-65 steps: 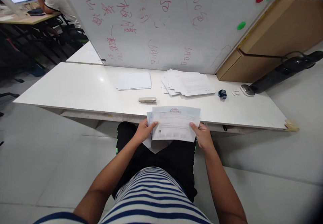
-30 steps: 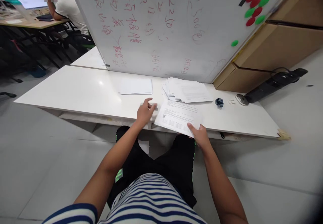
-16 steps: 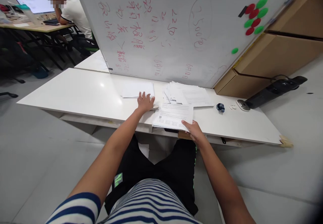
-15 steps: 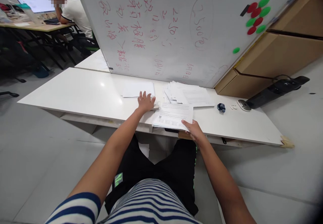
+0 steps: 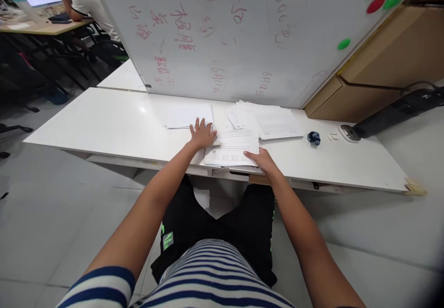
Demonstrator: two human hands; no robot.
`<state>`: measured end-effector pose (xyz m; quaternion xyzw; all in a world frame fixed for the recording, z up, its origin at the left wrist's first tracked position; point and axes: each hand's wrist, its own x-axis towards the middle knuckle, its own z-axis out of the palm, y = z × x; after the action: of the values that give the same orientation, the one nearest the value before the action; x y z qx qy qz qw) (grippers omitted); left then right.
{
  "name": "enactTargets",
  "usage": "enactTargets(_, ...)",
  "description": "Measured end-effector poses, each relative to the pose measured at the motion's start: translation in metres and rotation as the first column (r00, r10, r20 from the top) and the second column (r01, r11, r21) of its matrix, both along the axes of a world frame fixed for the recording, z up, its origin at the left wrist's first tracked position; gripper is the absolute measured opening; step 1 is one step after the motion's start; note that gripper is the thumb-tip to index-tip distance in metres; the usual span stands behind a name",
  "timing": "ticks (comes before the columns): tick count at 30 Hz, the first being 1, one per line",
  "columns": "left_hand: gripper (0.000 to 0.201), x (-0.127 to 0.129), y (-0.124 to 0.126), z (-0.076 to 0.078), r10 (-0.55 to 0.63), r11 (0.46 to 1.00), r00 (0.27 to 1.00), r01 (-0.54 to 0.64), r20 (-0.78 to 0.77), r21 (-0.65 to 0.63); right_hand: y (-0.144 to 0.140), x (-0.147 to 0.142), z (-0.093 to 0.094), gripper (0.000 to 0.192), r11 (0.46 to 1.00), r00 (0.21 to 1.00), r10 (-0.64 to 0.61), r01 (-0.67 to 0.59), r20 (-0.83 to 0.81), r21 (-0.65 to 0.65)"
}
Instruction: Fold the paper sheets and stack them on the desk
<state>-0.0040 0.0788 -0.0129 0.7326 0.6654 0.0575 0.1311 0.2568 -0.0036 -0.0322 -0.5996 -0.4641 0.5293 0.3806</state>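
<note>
My right hand point(image 5: 262, 161) pinches a small stack of printed sheets point(image 5: 236, 148) at its right edge, thumb on top and fingers underneath. The sheets lie slanted over the front part of the white table. At their upper left corner, my left hand point(image 5: 203, 135) rests palm down with the fingers spread. Beneath its palm a small light-coloured object point(image 5: 215, 145) pokes out beside the sheets, mostly hidden, so its kind cannot be told. A neat stack of white paper point(image 5: 185, 115) lies behind my left hand. Looser printed papers point(image 5: 277, 122) lie behind the held sheets.
A whiteboard point(image 5: 194, 35) with red writing stands at the table's point(image 5: 114, 123) back edge. Cardboard boxes point(image 5: 374, 60), a dark blue object point(image 5: 313, 138) and a black device with a round base point(image 5: 350, 133) are on the right. A person point(image 5: 93, 12) sits at the far left.
The view has tilted down and shifted slightly. The held sheets sit a little closer to my left hand and flatter against the table. Both hands stay in much the same poses.
</note>
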Motion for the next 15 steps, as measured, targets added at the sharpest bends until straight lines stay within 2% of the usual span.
enactTargets(4, 0.063, 0.001, 0.001, 0.001, -0.061, 0.997, 0.998, 0.062, -0.032, 0.043, 0.001, 0.001, 0.002, 0.050, 1.000, 0.999, 0.008, -0.009, -0.032, -0.021)
enactTargets(8, 0.062, 0.001, -0.001, 0.000, -0.082, 0.996, 0.997, 0.082, -0.009, 0.026, -0.001, 0.001, 0.000, 0.051, 1.000, 0.999, -0.021, 0.021, 0.029, 0.000)
enactTargets(11, 0.058, 0.005, -0.002, -0.004, -0.083, 0.994, 0.996, 0.081, 0.013, 0.074, -0.002, 0.002, -0.004, 0.048, 0.999, 0.998, -0.038, 0.037, 0.054, 0.028)
enactTargets(15, 0.055, 0.009, -0.001, -0.008, -0.107, 0.989, 0.994, 0.108, -0.013, 0.106, -0.001, 0.001, -0.010, 0.045, 0.996, 0.997, -0.073, 0.075, -0.033, 0.054)
